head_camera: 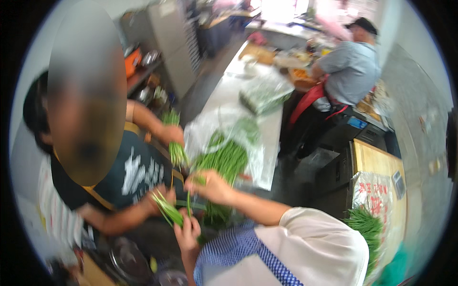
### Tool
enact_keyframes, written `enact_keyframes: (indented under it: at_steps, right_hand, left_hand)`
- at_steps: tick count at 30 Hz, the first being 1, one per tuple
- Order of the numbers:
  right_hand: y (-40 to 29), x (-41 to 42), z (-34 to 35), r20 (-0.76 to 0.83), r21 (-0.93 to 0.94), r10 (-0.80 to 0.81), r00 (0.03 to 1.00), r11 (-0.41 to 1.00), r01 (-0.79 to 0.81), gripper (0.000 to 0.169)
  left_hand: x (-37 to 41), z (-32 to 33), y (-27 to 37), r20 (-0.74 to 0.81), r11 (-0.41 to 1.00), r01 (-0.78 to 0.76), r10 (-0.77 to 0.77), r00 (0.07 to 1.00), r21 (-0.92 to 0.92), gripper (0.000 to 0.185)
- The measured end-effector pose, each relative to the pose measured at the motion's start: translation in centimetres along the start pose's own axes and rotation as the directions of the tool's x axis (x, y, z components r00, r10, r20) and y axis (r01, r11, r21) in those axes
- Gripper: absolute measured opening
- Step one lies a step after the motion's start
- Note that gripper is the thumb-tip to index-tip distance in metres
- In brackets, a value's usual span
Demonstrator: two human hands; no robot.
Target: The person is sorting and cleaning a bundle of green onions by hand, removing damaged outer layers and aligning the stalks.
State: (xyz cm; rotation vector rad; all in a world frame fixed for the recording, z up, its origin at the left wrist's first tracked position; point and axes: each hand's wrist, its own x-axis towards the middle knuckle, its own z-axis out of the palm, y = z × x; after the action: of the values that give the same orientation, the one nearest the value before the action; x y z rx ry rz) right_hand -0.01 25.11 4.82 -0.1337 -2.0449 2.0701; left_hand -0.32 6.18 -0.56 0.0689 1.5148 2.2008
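My left hand (188, 230) is low in front of my apron, its fingers around a small bunch of long green leaves (173, 214), probably garlic chives. Just above and to the right, my right hand (213, 187) pinches a few green stalks (189, 203). A large pile of the same greens (223, 161) lies on an opened clear plastic bag (195, 130) on the steel table (266, 168), beyond my right hand. A co-worker's hand (162, 202) is close by my bunch; their other hand (173, 136) holds another bunch (177, 153).
A co-worker in a dark apron (143, 171) stands at left. A bag of greens (266, 93) is farther along the table. Another person (352, 71) works at upper right. More greens (366, 228) lie on a wooden board (379, 157) at right. Bowls (128, 259) are low at left.
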Motion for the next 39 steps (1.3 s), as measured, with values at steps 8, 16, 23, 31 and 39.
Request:
enact_keyframes:
  at_steps: [8, 16, 23, 31, 39]
  right_hand:
    - [-0.5, 1.2, 0.3, -0.072, 0.142, 0.108, 0.992, 0.985, -0.097, 0.007]
    - [-1.1, 1.0, -0.1, 0.060, 0.104, 0.112, 0.992, 0.988, -0.118, 0.015]
    - [-0.3, 0.9, 0.6, 0.127, 0.362, 0.030, 0.991, 0.929, -0.074, 0.016]
    - [0.0, 1.3, 0.3, 0.068, 0.450, -0.042, 0.997, 0.893, 0.008, 0.014]
    - [-3.3, -0.6, 3.7, 0.197, -0.242, -0.122, 0.973, 0.955, 0.169, 0.018]
  left_hand:
    - [1.0, -1.4, 1.5, 0.062, 0.994, -0.099, 0.102, 0.993, -0.042, 0.015]
    - [-0.9, -1.4, 1.2, -0.040, 0.986, -0.164, 0.166, 0.985, 0.041, 0.014]
    - [-1.0, -1.6, 1.6, 0.049, 1.000, -0.005, 0.004, 0.999, 0.026, 0.019]
    - [-0.5, -1.8, 0.3, 0.195, 0.988, -0.153, 0.144, 0.970, 0.030, 0.021]
    - [-0.9, -1.9, 0.9, 0.374, 0.997, 0.007, -0.036, 0.927, 0.077, 0.016]
